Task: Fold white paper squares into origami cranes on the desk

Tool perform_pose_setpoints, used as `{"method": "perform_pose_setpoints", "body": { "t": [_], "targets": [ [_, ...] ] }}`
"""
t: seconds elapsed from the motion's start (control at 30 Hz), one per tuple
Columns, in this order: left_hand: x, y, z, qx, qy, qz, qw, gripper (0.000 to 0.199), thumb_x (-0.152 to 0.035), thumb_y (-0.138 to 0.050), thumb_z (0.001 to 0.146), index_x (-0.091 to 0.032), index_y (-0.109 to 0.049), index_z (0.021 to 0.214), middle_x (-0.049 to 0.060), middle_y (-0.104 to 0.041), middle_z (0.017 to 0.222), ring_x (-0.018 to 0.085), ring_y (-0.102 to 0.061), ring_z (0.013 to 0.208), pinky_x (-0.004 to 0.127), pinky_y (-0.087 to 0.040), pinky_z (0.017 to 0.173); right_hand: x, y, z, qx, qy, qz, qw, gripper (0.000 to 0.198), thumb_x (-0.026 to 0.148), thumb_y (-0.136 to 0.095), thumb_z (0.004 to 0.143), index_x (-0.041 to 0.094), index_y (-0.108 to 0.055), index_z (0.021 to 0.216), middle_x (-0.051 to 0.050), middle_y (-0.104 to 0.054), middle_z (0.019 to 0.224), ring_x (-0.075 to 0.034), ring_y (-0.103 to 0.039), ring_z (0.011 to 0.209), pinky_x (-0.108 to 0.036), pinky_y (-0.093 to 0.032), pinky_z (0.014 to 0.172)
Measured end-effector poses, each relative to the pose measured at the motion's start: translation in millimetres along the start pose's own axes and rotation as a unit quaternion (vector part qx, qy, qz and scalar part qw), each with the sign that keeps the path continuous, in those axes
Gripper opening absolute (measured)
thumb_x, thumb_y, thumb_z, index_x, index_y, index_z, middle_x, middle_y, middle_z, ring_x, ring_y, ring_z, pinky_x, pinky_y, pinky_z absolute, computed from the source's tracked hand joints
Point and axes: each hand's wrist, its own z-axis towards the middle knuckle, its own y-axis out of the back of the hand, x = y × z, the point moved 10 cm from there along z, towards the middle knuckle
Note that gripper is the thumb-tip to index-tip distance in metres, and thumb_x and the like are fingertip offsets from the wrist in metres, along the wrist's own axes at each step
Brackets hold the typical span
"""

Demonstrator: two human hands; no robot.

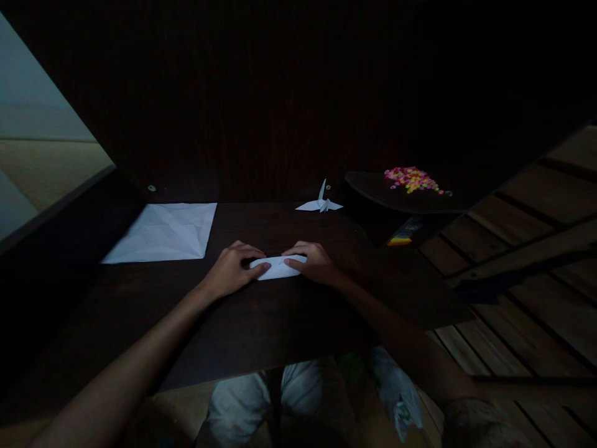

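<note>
A small folded piece of white paper (278, 269) lies low over the dark tabletop, stretched between both hands. My left hand (237, 266) grips its left end, thumb on top and fingers behind the far edge. At the right end, my right hand (313, 261) pinches the paper the same way, its thumb resting on the near face. Beyond the hands stands a white origami crane (321, 204) with spread wings. To the left lies a larger creased white sheet (163, 233). The picture is dim, so the finer folds in the held paper are hard to make out.
A raised dark corner shelf (368, 186) at the right bears a heap of colourful small pieces (413, 179). Under it is an item with a yellow-orange edge (400, 240). A dark panel (261, 99) closes off the back, and a side board (56, 211) borders the left.
</note>
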Motion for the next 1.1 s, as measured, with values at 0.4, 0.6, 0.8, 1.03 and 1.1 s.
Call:
{"method": "perform_pose_setpoints", "body": {
  "t": [0.4,0.6,0.8,1.03,1.1],
  "targets": [
    [-14,-20,-3,-0.005,-0.082,0.067,0.994,0.027,-0.032,-0.065,0.081,-0.017,-0.068,0.103,0.007,-0.064,0.097,0.021,-0.055,0.092,0.037,-0.047,0.084,22,-1,-4,-0.056,0.072,-0.084,0.992,0.005,0.018,-0.066,0.078,0.019,-0.069,0.083,-0.004,-0.066,0.09,-0.02,-0.054,0.089,-0.038,-0.04,0.083],
    [-24,-29,-8,0.027,-0.142,0.061,0.988,0.019,-0.024,-0.054,0.089,-0.017,-0.07,0.096,0.007,-0.065,0.092,0.019,-0.059,0.088,0.032,-0.048,0.083,40,-12,-12,-0.017,0.194,-0.114,0.974,0.007,0.015,-0.059,0.083,0.018,-0.064,0.081,-0.004,-0.064,0.084,-0.017,-0.054,0.081,-0.033,-0.041,0.078],
    [-28,-33,-12,0.064,-0.189,0.096,0.975,0.024,-0.027,-0.05,0.092,-0.017,-0.071,0.098,0.008,-0.066,0.094,0.019,-0.06,0.089,0.032,-0.049,0.083,46,-15,-20,0.052,0.243,-0.101,0.964,0.011,0.021,-0.057,0.087,0.018,-0.068,0.088,-0.005,-0.067,0.091,-0.017,-0.058,0.085,-0.03,-0.046,0.077],
    [-34,-30,-14,0.097,-0.213,0.105,0.966,0.026,-0.032,-0.052,0.091,-0.016,-0.07,0.103,0.009,-0.068,0.099,0.019,-0.063,0.092,0.032,-0.05,0.086,47,-15,-21,0.078,0.252,-0.126,0.956,0.013,0.028,-0.061,0.086,0.021,-0.071,0.092,-0.006,-0.067,0.1,-0.018,-0.06,0.089,-0.031,-0.048,0.078],
    [-34,-30,-15,0.102,-0.213,0.117,0.965,0.027,-0.03,-0.049,0.093,-0.016,-0.07,0.102,0.009,-0.07,0.098,0.019,-0.064,0.091,0.033,-0.05,0.086,45,-16,-20,0.082,0.245,-0.125,0.958,0.015,0.028,-0.06,0.086,0.021,-0.071,0.094,-0.006,-0.068,0.1,-0.018,-0.06,0.09,-0.032,-0.048,0.08]
  ]
}}
